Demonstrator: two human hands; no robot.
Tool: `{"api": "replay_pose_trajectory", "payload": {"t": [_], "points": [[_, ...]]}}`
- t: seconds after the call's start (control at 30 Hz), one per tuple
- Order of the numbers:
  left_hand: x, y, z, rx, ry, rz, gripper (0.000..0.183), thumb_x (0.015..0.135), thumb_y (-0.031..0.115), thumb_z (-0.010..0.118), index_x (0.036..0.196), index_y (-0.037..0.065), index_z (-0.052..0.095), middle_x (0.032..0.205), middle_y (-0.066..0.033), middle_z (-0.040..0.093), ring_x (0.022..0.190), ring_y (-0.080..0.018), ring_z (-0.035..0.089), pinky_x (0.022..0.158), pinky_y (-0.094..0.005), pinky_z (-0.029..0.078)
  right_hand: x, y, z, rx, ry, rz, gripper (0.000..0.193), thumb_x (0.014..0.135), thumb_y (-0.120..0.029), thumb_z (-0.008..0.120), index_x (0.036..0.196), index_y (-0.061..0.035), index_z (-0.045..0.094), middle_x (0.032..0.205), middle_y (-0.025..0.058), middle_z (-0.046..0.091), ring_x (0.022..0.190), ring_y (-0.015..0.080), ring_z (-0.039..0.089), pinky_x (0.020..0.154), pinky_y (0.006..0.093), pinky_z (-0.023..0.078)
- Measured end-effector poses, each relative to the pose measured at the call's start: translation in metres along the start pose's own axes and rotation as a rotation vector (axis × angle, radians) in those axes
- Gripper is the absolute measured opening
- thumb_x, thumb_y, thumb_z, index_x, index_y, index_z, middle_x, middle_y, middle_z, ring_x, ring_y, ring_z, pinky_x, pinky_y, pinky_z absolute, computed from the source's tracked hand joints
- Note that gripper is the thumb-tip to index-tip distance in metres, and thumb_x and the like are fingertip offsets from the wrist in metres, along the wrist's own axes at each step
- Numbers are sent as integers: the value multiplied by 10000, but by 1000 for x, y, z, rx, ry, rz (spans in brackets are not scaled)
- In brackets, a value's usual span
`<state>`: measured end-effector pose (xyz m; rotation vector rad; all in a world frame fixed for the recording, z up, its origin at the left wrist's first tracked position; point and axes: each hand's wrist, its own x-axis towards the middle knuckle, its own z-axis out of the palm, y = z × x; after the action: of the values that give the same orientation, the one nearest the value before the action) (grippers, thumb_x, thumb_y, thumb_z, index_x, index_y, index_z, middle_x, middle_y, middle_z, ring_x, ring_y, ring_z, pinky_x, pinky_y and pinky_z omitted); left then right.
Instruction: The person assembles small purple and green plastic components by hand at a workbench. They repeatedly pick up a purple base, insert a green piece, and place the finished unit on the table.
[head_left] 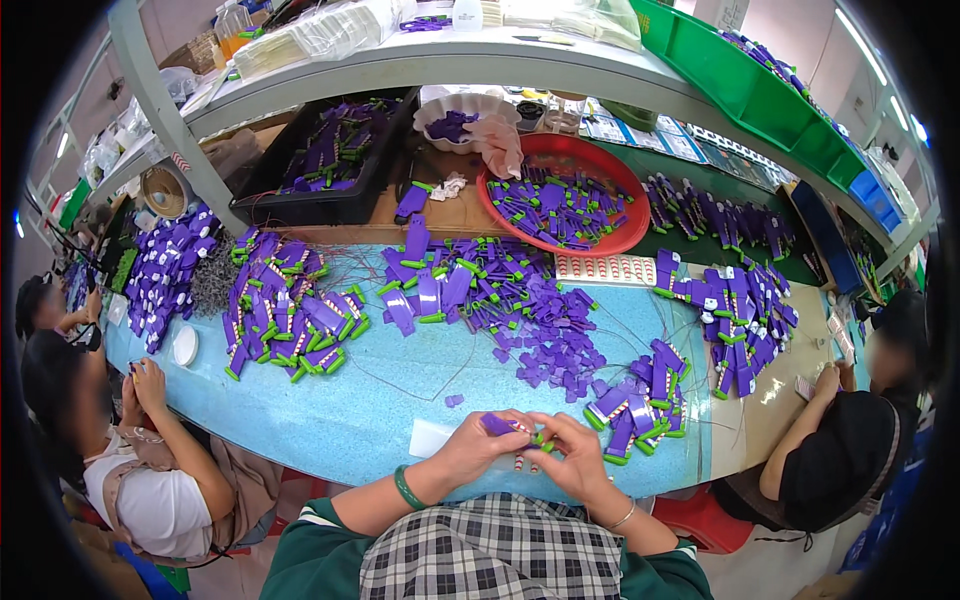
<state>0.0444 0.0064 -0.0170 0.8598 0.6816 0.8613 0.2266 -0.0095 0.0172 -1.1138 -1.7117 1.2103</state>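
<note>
Holding one small purple-and-green piece [493,424] between my two hands, I have it in front of my chest, just above the near edge of the blue table [380,400]. My left hand [478,442] is closed around the purple part, and my right hand [575,458] pinches at its green end with the thumb and fingertips. The fingers cover much of the piece, so which exact spot they press I cannot tell. Beneath the fingertips some small striped bits [519,464] can be seen, and beside my left hand lies a white sheet [428,438].

Near my right hand there is a pile of purple-and-green pieces [645,405], several of them with striped bands. Straight ahead, small loose purple parts [565,350] are spread, and behind them is a larger heap [450,280]. Farther back stands a red basin [632,232], full of similar pieces. To the left lies another pile [285,315], and a white round lid [186,345] is farther left. One co-worker [165,490] sits on my left side, another [835,450] on my right.
</note>
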Motion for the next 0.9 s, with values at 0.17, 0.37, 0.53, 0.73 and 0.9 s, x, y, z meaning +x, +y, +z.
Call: {"api": "replay_pose_trajectory", "payload": {"t": [0.17,0.37,0.53,0.73,0.9], "points": [[-22,38,-3,360,-139,152,163,833,130,683,939,15,639,983,-8,576,869,-99,581,765,-266,484,8,8,-13,88,-281,-225,491,731,8,711,1204,-62,598,861,85,629,766,168,623,668,285,501],[-29,57,-3,1050,-113,291,129,758,96,699,826,15,626,846,-73,569,715,-230,574,653,-287,459,30,-9,-3,-402,-263,-400,110,766,-133,697,801,-63,619,722,84,589,628,264,595,548,347,481],[-42,73,-31,963,-20,115,63,827,81,620,857,35,590,705,-62,556,622,-151,531,579,-293,425,70,1,-23,-860,-121,-357,120,746,-177,691,735,-83,616,717,79,587,661,261,609,539,376,484],[-47,82,-30,332,364,349,132,920,63,502,1037,26,452,788,-61,579,739,-145,565,713,-296,468,118,28,-16,-1115,-1,-294,118,698,-169,716,759,-90,656,774,61,586,750,247,609,614,370,504],[-46,71,-46,175,464,574,129,974,115,412,1075,37,429,807,-88,573,757,-174,583,728,-323,487,125,37,-15,-990,-78,-229,143,693,-145,721,780,-57,649,790,81,616,754,256,627,638,349,519]]}}
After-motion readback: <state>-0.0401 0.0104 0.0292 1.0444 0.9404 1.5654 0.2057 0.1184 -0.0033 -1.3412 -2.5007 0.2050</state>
